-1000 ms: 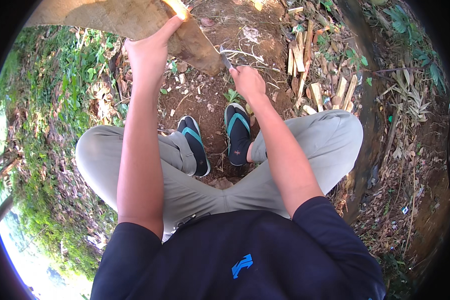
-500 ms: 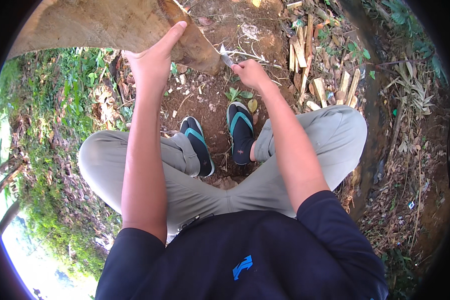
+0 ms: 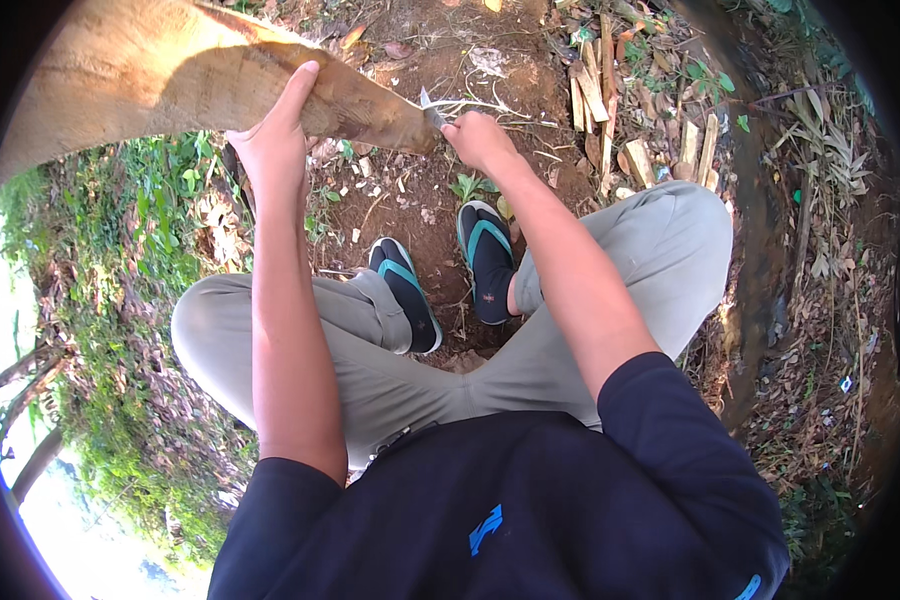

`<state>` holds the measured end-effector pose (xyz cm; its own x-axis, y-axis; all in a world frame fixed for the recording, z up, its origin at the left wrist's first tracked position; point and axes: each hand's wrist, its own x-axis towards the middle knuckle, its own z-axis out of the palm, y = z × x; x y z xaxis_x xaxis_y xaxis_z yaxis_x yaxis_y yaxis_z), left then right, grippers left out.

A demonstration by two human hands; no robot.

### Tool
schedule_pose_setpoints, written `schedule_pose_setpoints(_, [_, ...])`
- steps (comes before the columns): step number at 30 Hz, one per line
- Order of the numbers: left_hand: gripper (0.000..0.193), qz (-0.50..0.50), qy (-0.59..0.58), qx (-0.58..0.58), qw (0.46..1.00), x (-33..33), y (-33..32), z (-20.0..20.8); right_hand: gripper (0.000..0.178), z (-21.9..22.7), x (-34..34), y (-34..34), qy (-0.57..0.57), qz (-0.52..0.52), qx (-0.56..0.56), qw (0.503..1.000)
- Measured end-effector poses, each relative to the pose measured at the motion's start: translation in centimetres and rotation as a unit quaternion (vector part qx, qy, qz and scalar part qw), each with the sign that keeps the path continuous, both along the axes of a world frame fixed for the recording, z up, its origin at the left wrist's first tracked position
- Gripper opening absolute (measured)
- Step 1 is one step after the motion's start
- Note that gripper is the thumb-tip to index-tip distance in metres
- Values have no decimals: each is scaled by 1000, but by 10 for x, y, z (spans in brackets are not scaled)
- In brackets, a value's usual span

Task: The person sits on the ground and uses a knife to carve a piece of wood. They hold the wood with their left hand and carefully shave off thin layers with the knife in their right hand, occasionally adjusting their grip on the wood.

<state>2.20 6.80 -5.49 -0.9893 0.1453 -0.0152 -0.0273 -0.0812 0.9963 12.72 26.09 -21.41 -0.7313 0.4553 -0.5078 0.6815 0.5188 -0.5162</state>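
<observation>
Both hands are closed on their things: the left hand (image 3: 275, 145) grips the side of a big pale wooden piece (image 3: 170, 75), thumb up along it, and the right hand (image 3: 478, 140) is wrapped tightly around a small knife (image 3: 432, 108) whose blade touches the pointed tip of the wood. Nearest, the person squats in grey trousers (image 3: 370, 360), feet in dark sandals with teal straps (image 3: 490, 255) on brown soil. Small chips (image 3: 380, 180) lie on the ground under the tip, so some carving seems done; the tip looks already tapered, while the wide part appears uncut. Farther away, split wood sticks (image 3: 595, 90) lie beside dry leaves.
</observation>
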Motion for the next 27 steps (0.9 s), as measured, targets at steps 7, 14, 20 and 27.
schedule_pose_setpoints(7, [58, 30, 11, 20, 999, 4, 3, -4, 38, -15, 5, 2, 22, -74, -154, 985])
schedule_pose_setpoints(14, [59, -2, -1, 15, 1000, 5, 3, 0, 27, 2, 3, -7, 115, -335, -392, 849])
schedule_pose_setpoints(20, [58, -37, -2, -4, 999, 0, 4, -3, 39, -49, 5, 21, 161, -367, -123, 908])
schedule_pose_setpoints(27, [49, -62, -32, -36, 997, -2, -4, 6, 42, -5, 16, -19, 35, -84, 29, 995])
